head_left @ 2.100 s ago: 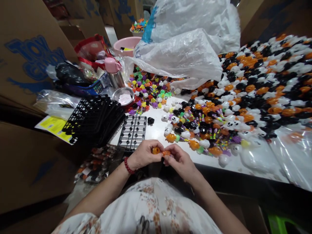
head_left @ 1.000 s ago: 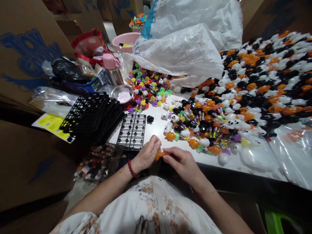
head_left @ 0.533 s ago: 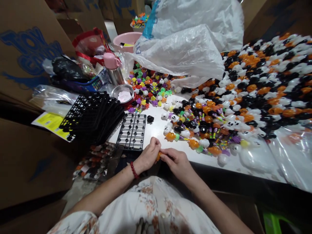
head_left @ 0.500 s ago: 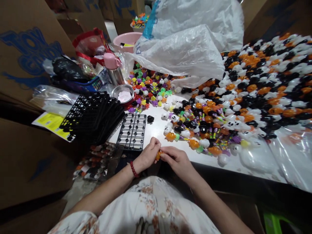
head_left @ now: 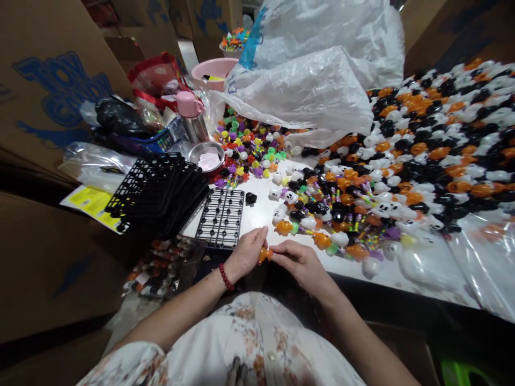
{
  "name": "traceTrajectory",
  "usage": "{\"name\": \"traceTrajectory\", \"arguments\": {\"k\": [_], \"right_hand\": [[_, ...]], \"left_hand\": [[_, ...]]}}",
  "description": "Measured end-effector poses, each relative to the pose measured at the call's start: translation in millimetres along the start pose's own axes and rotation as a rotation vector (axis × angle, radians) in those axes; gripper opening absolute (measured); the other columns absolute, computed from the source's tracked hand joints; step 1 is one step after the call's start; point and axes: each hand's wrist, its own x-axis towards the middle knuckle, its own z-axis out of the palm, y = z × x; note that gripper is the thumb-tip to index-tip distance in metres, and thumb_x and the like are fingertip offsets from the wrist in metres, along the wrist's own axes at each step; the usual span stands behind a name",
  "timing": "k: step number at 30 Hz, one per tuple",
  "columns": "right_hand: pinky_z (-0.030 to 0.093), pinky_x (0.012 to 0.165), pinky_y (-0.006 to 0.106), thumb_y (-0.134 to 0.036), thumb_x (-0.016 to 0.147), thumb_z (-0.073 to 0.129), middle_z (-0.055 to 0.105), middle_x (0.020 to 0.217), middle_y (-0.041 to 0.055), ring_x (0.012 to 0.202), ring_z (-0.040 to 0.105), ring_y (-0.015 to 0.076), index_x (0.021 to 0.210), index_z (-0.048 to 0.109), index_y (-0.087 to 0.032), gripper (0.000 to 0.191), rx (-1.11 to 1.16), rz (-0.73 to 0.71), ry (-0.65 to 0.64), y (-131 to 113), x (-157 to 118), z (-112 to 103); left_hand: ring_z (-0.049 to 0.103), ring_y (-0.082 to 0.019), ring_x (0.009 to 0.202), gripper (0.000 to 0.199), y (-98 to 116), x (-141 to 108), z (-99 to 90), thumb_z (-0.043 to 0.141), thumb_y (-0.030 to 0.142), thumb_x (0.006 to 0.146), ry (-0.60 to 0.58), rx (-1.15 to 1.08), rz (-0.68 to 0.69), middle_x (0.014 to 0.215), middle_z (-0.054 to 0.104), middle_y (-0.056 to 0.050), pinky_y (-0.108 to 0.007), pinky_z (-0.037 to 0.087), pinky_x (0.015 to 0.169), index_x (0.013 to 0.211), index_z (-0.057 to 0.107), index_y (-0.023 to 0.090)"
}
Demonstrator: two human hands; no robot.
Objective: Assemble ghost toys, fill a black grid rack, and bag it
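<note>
A small orange plastic toy (head_left: 265, 255) is between my two hands, just in front of the table's near edge. The fingers of my left hand (head_left: 246, 256) are closed around its left side, a red bead bracelet on that wrist. Thumb and forefinger of my right hand (head_left: 300, 264) pinch its right end, where any finer part is too small to make out. Beyond them lies a black grid tray (head_left: 220, 219) on the white table, with a small black piece (head_left: 251, 198) beside it. Candy-filled tubes with ghost and pumpkin tops (head_left: 322, 239) are heaped to the right.
Stacked black trays (head_left: 155, 195) stand at the left, near a steel bowl (head_left: 206, 156) and a pink-topped flask (head_left: 193, 118). A large white plastic sack (head_left: 306, 88) lies at the back. Many orange, black and white toys (head_left: 442, 153) cover the right side. Cardboard boxes (head_left: 44, 161) border the left.
My hands have drawn slightly apart, and more of the orange toy shows between them. My right hand has shifted a little to the right. The view has also moved slightly.
</note>
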Motion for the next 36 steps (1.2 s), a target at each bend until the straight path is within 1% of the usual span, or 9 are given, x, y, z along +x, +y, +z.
{"name": "traceTrajectory", "arguments": {"k": [6,9,12,16,21,25,27,31,36], "right_hand": [[0.051,0.076,0.029,-0.035,0.090,0.062,0.071,0.087,0.0022,0.081,0.065,0.0169,0.097,0.075,-0.024,0.018,-0.081,-0.036,-0.020,2,1,-5],[0.052,0.084,0.033,-0.037,0.090,0.062,0.071,0.099,0.0046,0.090,0.066,0.0194,0.102,0.073,-0.023,0.021,-0.189,-0.122,0.218,-1,9,-40],[0.051,0.093,0.040,-0.039,0.092,0.057,0.068,0.113,0.0079,0.102,0.064,0.0222,0.119,0.066,-0.023,0.032,-0.325,-0.210,0.488,-3,25,-83],[0.038,0.108,0.055,-0.042,0.090,0.056,0.058,0.130,0.0169,0.124,0.050,0.0313,0.127,0.060,-0.016,0.046,-0.662,-0.310,0.693,2,43,-112],[0.046,0.104,0.049,-0.035,0.094,0.051,0.057,0.131,0.0163,0.121,0.054,0.0276,0.120,0.065,-0.017,0.034,-0.604,-0.317,0.565,12,32,-75],[0.052,0.098,0.043,-0.029,0.095,0.052,0.063,0.123,0.0128,0.114,0.060,0.0241,0.116,0.066,-0.020,0.027,-0.387,-0.308,0.425,6,9,-28],[0.055,0.093,0.038,-0.026,0.095,0.053,0.063,0.124,0.0118,0.108,0.063,0.0218,0.122,0.063,-0.022,0.029,-0.282,-0.311,0.362,-2,3,-11],[0.054,0.093,0.035,-0.023,0.094,0.055,0.065,0.119,0.0093,0.107,0.063,0.0199,0.123,0.062,-0.024,0.031,-0.190,-0.354,0.340,-18,0,3],[0.054,0.091,0.035,-0.024,0.093,0.056,0.068,0.111,0.0079,0.104,0.063,0.0203,0.117,0.066,-0.024,0.025,-0.114,-0.299,0.310,-25,-1,3]], "left_hand": [[0.049,-0.012,0.050,0.055,7,-2,2.5,0.027,0.065,0.093,-0.022,0.022,0.001,0.058,0.053,0.003,-0.025,0.040,0.051,0.076,0.053,0.019],[0.054,-0.014,0.068,0.045,20,12,-9.8,0.029,0.051,0.097,0.090,0.228,0.195,0.073,0.057,0.000,-0.027,0.045,0.066,0.081,0.055,0.019],[0.056,-0.019,0.093,0.019,31,41,-27.8,0.048,0.031,0.092,0.259,0.526,0.395,0.099,0.059,-0.006,-0.032,0.045,0.086,0.103,0.058,0.018],[0.053,-0.025,0.108,0.044,30,87,-48.7,0.063,0.016,0.080,0.271,0.733,0.381,0.117,0.051,-0.011,-0.038,0.043,0.097,0.122,0.055,0.018],[0.060,-0.020,0.092,0.019,27,105,-58.3,0.062,0.021,0.082,0.216,0.558,0.288,0.100,0.056,-0.007,-0.036,0.049,0.090,0.100,0.062,0.017],[0.062,-0.013,0.075,0.032,33,65,-44.7,0.067,0.042,0.081,0.007,-0.208,0.152,0.098,0.060,-0.003,-0.031,0.054,0.076,0.100,0.057,0.018],[0.062,-0.011,0.072,0.036,37,39,-34.1,0.072,0.042,0.077,-0.118,-0.398,0.082,0.095,0.061,-0.002,-0.029,0.054,0.074,0.099,0.058,0.018],[0.062,-0.011,0.076,0.038,38,0,-19.6,0.078,0.036,0.072,-0.239,-0.461,0.041,0.091,0.063,0.000,-0.025,0.054,0.071,0.100,0.061,0.017],[0.059,-0.012,0.080,0.045,35,-14,-18.6,0.082,0.031,0.066,-0.267,-0.415,0.042,0.092,0.063,0.000,-0.025,0.054,0.071,0.104,0.064,0.017]]}}
